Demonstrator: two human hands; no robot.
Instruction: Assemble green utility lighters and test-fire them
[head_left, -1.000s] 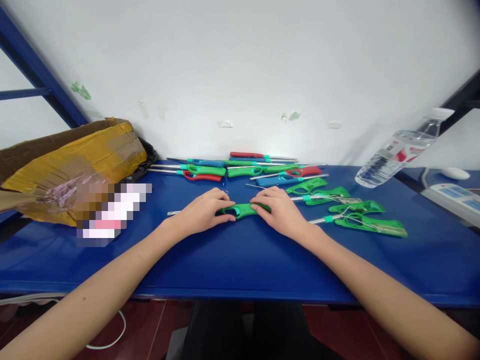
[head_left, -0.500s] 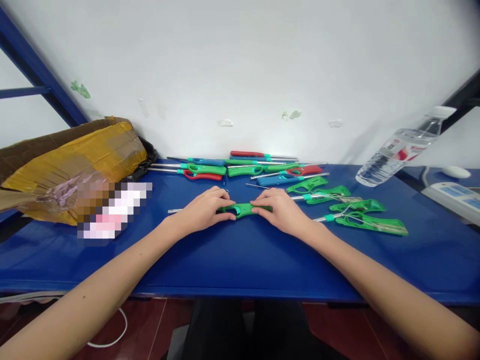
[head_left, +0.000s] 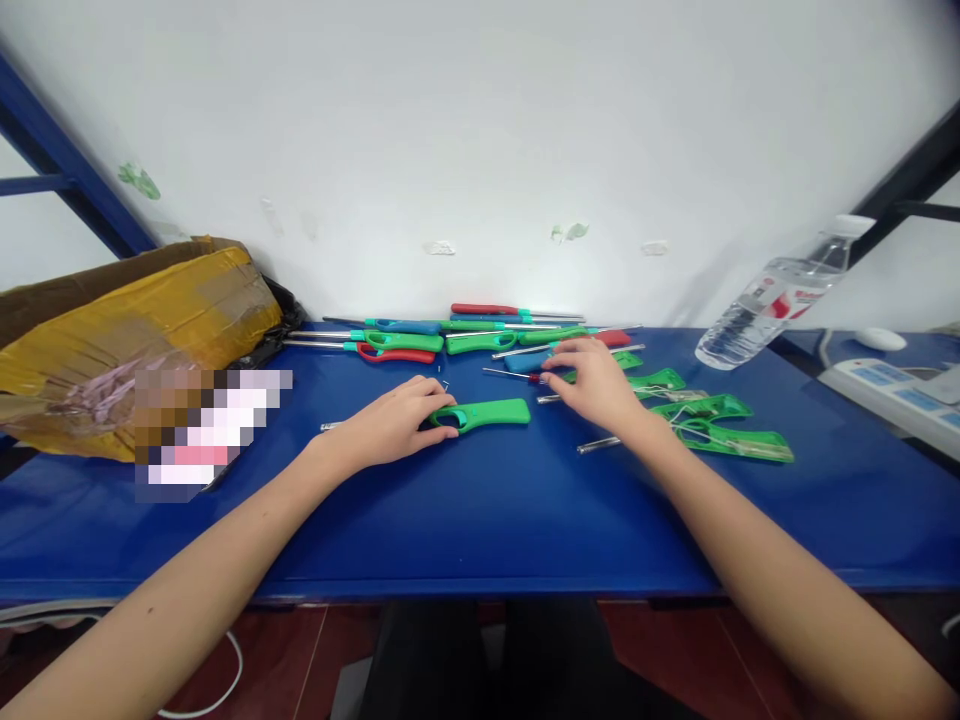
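My left hand [head_left: 401, 422] is closed around the trigger end of a green gas lighter [head_left: 495, 412], which lies flat on the blue table [head_left: 465, 520]. The lighter's metal tube shows to the left of the hand, and its handle points right. Further right, my right hand [head_left: 596, 385] has its thumb and fingers at the red handle of a thin screwdriver [head_left: 534, 378], whose shaft points left; the rest of the handle is hidden by the fingers. Tiny screws [head_left: 445, 385] lie just beyond my left hand. Opened green lighter shells [head_left: 739, 445] with wires and inner parts lie beside my right wrist.
Along the wall lie several more lighters, among them a red one [head_left: 401, 355] and a blue one [head_left: 525, 361]. A taped cardboard box [head_left: 150, 310] stands at the left. On the right are a tilted water bottle [head_left: 765, 300] and a white device [head_left: 892, 395].
My right hand has let go of the green lighter's handle and moved right and back to the screwdriver. My left hand stays on the lighter. The view has shifted slightly.
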